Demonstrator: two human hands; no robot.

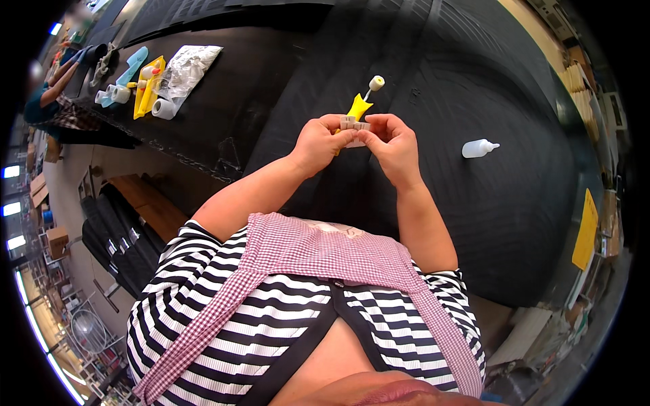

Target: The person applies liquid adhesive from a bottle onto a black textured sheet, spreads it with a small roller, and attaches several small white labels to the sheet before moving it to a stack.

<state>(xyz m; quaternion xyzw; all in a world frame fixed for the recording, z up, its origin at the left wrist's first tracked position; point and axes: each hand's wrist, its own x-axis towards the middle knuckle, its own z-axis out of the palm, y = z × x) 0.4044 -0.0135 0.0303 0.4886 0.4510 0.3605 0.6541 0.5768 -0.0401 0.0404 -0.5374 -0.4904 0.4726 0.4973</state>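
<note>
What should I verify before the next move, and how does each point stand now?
1. Left hand gripping the small pale pieces: ok, pinched at the fingertips.
2. Right hand gripping them too: ok, thumb and fingers meet there.
3. Yellow tool free of the hands: cannot tell, they partly cover it.
4. White bottle apart from both hands: ok, off to the right.
5. White bottle standing upright: cannot tell from this angle.
6. Co-worker away from the hands: ok, at far left.

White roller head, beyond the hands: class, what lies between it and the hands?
In the head view, a thin shank and a flared yellow handle lie between the white roller head and the left hand and right hand.
</note>
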